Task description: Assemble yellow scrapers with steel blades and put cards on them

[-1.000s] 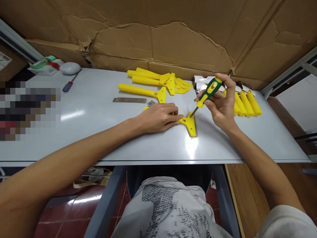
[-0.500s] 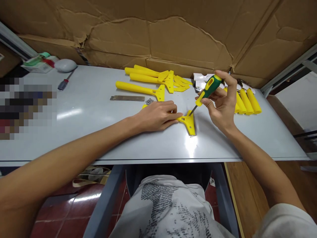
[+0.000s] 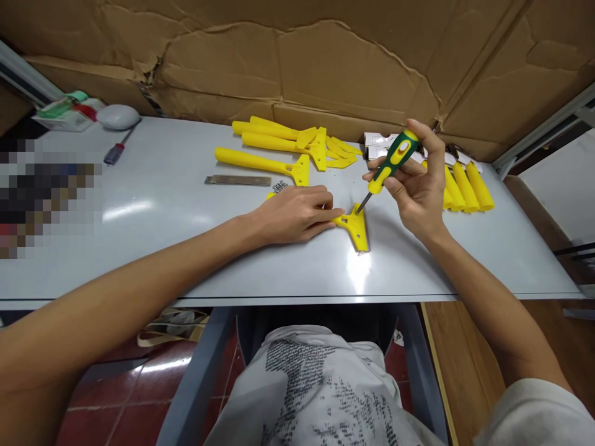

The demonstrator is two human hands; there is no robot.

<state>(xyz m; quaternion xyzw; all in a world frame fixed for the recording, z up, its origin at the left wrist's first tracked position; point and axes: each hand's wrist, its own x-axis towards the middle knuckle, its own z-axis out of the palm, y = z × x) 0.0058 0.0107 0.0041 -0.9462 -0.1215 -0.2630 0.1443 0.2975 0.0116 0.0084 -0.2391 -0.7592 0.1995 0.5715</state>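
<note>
My left hand [image 3: 297, 215] is closed over the handle of a yellow scraper [image 3: 357, 230] and presses it to the table. The scraper's wide head points right, with a thin blade edge along its far side. Between the thumb and fingers of my right hand [image 3: 421, 201] is a green and yellow screwdriver [image 3: 394, 160], tilted. Its tip meets the upper hole of the scraper head; the screw there is too small to make out. Just behind my left hand lie a small pile of screws [image 3: 279, 186] and another yellow scraper [image 3: 253, 161].
More yellow scraper handles [image 3: 269, 141] and loose yellow pieces [image 3: 341, 155] lie at the back. A stack of grey blades [image 3: 238, 180] is left of the screws. White boxes [image 3: 376, 141] and yellow-handled scrapers [image 3: 467, 189] stand right. A second screwdriver [image 3: 114, 152] lies far left.
My right hand has turned the screwdriver slightly, its fingers shifting on the handle. The tip stays at the upper hole, and my left hand keeps its hold. The view has shifted a little.
</note>
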